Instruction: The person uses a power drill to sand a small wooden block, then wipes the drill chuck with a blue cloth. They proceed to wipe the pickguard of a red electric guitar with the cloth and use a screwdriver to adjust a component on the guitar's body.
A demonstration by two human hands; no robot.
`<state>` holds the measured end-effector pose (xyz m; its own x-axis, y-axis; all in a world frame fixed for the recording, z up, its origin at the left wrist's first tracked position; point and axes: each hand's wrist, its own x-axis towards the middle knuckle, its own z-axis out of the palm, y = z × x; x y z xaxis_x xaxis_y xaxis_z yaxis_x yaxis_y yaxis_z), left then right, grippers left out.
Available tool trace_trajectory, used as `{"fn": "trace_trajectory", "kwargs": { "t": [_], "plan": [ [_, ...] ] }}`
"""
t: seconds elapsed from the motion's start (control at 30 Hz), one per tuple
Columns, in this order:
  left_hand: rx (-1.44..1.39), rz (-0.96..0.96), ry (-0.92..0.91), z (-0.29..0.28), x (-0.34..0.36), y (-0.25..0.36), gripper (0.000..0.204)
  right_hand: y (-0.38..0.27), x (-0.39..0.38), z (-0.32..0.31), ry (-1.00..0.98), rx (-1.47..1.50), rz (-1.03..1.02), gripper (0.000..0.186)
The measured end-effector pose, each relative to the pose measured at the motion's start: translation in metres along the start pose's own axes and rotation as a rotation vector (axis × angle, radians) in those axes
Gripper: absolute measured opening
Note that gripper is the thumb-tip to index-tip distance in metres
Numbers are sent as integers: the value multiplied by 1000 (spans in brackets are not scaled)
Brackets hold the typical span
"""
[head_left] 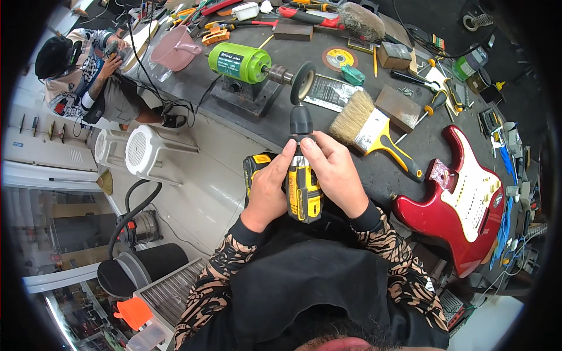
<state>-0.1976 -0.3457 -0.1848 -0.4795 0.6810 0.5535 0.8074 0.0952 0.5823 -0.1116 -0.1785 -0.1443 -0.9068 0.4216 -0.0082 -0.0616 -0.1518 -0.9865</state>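
Both my hands hold a yellow-and-black cordless drill (304,196) in front of my chest, its black chuck (301,120) pointing away from me. My left hand (269,187) grips its left side, with the thumb along the front of the body. My right hand (338,169) wraps the other side, its thumb near the chuck collar. A thin shank in the chuck reaches the round disc (304,79) beside the green bench motor (239,62); I cannot tell whether it belongs to the disc. The drill's battery shows at the left, partly behind my left hand.
Right of the drill lie a wide paintbrush (358,120), a dark block (398,108) and a red guitar body (459,202). A pink dipper (177,48) and several tools crowd the workbench's far side. White stools (146,152) and another seated person (88,79) are at left.
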Motion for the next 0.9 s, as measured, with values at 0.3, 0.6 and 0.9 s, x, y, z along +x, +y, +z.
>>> {"fn": "trace_trajectory", "kwargs": {
  "t": [0.3,0.6,0.9],
  "plan": [
    [-13,-14,-12,0,0,-1,98,4,1,-1,6,-40,0,39],
    [-11,-5,-16,-4,4,1,97,-2,1,3,16,9,-7,39],
    [-19,-2,-4,0,0,-2,98,-3,1,1,4,19,2,38]
  ]
}}
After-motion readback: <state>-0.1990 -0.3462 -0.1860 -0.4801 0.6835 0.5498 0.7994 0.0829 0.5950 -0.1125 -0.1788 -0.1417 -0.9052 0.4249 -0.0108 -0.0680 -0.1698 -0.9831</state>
